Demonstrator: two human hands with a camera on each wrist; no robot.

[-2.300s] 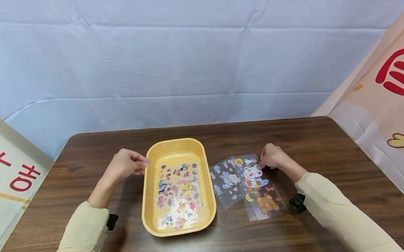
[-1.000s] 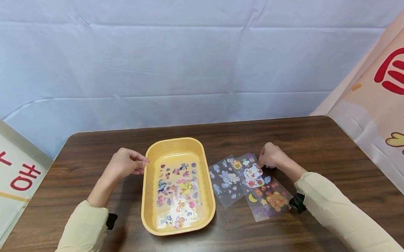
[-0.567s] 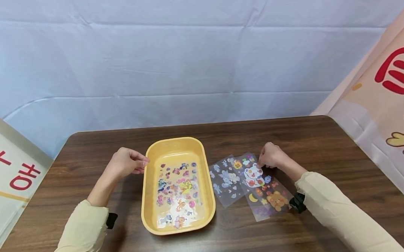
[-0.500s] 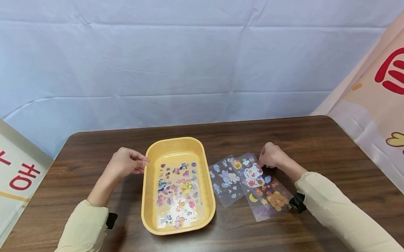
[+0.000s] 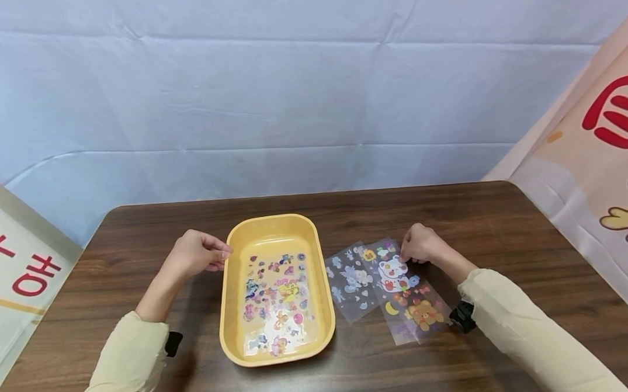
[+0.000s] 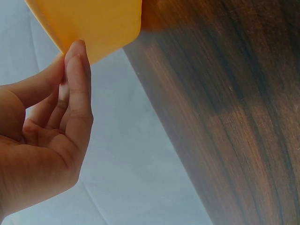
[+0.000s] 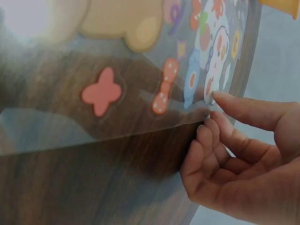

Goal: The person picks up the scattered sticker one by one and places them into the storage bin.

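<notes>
My left hand pinches the far left rim of a yellow plastic tray between thumb and fingers. A clear sticker sheet with small colourful figures lies flat in the tray. To the tray's right, my right hand pinches the right edge of a clear sticker sheet printed with a white bear and a brown bear. In the right wrist view, this edge stands off the table between thumb and index finger. Beneath it another sheet shows partly. A sheet with pale silvery figures lies next to the tray, overlapped on its right.
The dark wood table runs back to a pale cloth backdrop. Printed banners hang at the left and right sides. Black wrist straps show at both sleeves.
The near end of the bear sticker sheet swung right from its first position, then slightly back left in the last half second. My right hand keeps its pinch. The left hand and tray stay put.
</notes>
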